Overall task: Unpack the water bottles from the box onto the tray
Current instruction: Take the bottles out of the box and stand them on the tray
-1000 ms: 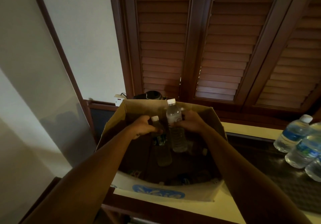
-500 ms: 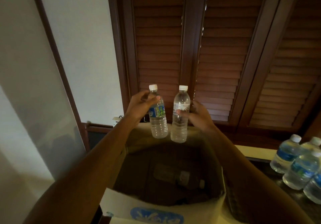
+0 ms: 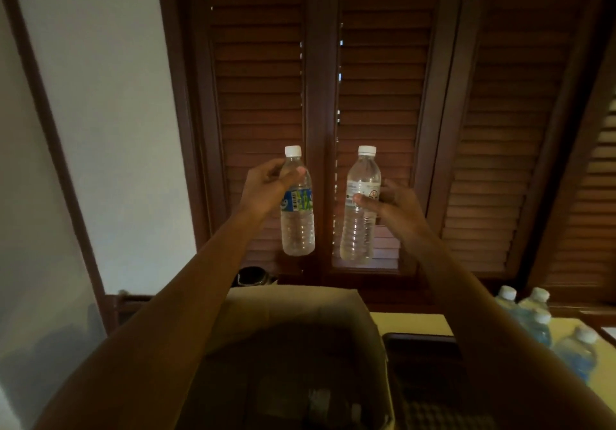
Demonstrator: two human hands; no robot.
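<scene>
Our left hand [image 3: 266, 189] and right hand [image 3: 396, 204] each grip a bottle, left bottle [image 3: 297, 203] and right bottle [image 3: 361, 206] held apart with a clear gap between them, well above the open box [image 3: 300, 316]. Right of the box the dark tray [image 3: 423, 356] shows bare room near us; standing bottles [image 3: 533, 319] crowd its far right side. Shutters [image 3: 376, 96] close off the space behind

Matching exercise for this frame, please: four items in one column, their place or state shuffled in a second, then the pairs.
Items:
1. blue-labelled bottle
2. pale-labelled bottle
3. cardboard box
4. bottle group

States:
A. open, below both raised arms
B. held up in the right hand
C. standing at far right
D. held up in the left hand

Pairs: 1-D, 2-B, 3-A, 4-C
</scene>
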